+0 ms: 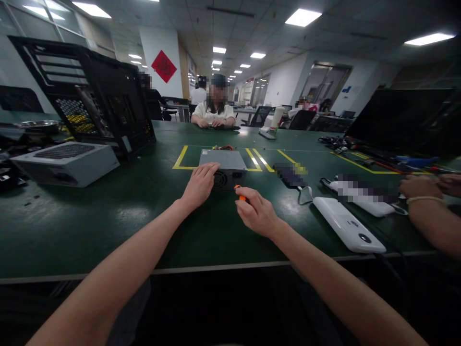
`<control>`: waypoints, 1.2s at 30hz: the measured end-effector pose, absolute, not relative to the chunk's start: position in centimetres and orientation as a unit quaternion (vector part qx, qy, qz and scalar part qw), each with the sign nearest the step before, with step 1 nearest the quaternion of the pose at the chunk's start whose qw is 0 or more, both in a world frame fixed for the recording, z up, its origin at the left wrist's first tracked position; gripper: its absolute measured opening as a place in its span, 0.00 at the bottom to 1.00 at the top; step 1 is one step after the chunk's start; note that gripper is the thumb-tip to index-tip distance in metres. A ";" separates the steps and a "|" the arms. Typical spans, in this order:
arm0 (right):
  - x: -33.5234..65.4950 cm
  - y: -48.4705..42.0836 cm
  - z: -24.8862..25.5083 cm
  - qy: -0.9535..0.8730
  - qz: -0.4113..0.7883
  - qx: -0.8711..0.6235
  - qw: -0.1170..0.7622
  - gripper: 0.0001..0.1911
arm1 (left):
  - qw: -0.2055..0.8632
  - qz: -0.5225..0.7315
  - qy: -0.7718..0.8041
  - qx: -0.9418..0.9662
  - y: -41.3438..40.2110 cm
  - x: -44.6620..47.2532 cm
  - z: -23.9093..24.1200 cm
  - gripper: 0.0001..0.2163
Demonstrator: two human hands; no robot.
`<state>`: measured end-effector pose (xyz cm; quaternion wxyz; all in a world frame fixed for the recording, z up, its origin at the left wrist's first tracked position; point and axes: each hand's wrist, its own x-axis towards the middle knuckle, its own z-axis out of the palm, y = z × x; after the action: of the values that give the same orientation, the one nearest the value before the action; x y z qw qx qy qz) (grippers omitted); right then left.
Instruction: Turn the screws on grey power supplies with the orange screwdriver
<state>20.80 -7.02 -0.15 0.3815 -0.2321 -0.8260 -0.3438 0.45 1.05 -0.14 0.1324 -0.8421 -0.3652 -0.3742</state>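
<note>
A grey computer power supply (225,160) sits on the green table in front of me, its round fan grille and socket facing my side. My left hand (202,180) steadies it, fingers laid over its top at the left front corner; the thumb is not clearly visible. In my right hand (256,210) is a screwdriver (242,196) with an orange and black handle, pinched between thumb and fingers. Its tip points at the front face of the power supply, below the socket; whether it touches a screw I cannot make out.
A second power supply (77,163) and an open black computer case (104,96) stand on the left. White power banks (347,225) and a phone (290,175) lie at right, near another person's hand (421,192). Across the table (108,250) sits a person (215,113).
</note>
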 end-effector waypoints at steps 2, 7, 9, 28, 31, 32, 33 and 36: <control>20.8 -7.1 -0.1 -0.828 -0.338 -0.230 0.385 0.09 | 0.138 -0.376 -0.359 -0.843 1.2 0.3 -0.2 0.19; 20.5 -7.4 -0.1 -0.821 -0.381 -0.233 0.355 0.08 | 0.143 -0.380 -0.354 -0.843 1.3 0.3 -0.2 0.19; 20.3 -7.6 0.0 -0.834 -0.372 -0.217 0.345 0.07 | 0.143 -0.379 -0.354 -0.843 1.2 0.4 -0.2 0.19; 21.3 -8.2 0.1 -0.830 -0.366 -0.265 0.327 0.08 | 0.130 -0.382 -0.364 -0.839 1.0 0.6 -0.1 0.19; 21.2 -8.4 0.1 -0.833 -0.361 -0.273 0.317 0.06 | 0.127 -0.385 -0.365 -0.838 1.0 0.5 -0.1 0.19; 21.2 -8.4 0.1 -0.826 -0.369 -0.286 0.315 0.05 | 0.126 -0.386 -0.366 -0.838 1.0 0.5 -0.1 0.19; 21.2 -8.5 0.1 -0.817 -0.378 -0.301 0.314 0.04 | 0.124 -0.387 -0.365 -0.837 1.0 0.5 -0.1 0.19; 21.2 -8.3 -0.1 -0.805 -0.381 -0.314 0.329 0.07 | 0.122 -0.387 -0.364 -0.838 1.1 0.5 -0.2 0.19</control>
<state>21.19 -8.35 -0.08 0.3292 -0.3145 -0.8045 -0.3815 0.46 1.06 -0.18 0.1221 -0.8382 -0.3643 -0.3870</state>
